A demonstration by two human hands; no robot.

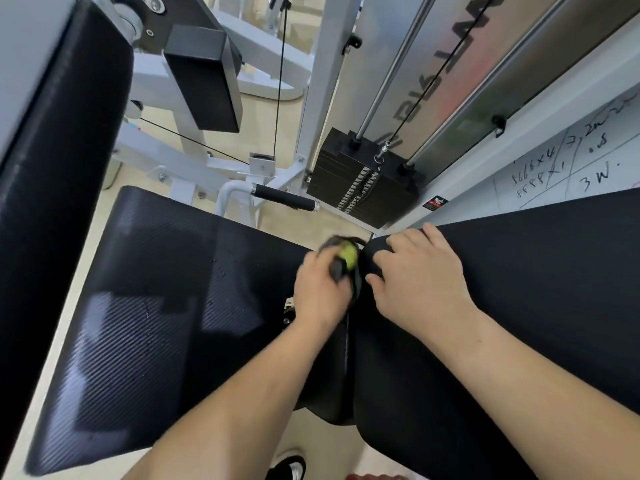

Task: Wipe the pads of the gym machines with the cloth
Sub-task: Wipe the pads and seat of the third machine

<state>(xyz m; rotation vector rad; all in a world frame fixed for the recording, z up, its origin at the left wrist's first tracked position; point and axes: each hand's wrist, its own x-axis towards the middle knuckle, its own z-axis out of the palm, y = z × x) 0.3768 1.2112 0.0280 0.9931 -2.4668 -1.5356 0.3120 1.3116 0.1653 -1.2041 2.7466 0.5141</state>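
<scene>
A ribbed black seat pad [156,306] fills the lower left and has small droplets near its middle. To its right lies a smooth black pad [536,271]. My left hand [322,289] is closed around a dark cloth with a yellow-green patch [346,258], which looks blurred, at the gap between the two pads. Fingers spread, my right hand [419,282] rests flat on the near corner of the smooth pad, just right of the cloth. A tall black pad [52,168] runs up the left edge.
A black weight stack [363,181] with guide rods and a cable stands behind the pads. A black-gripped handle [284,199] sticks out beside it. A whiteboard with writing [571,161] is at the right. A shoe [287,465] shows on the beige floor below.
</scene>
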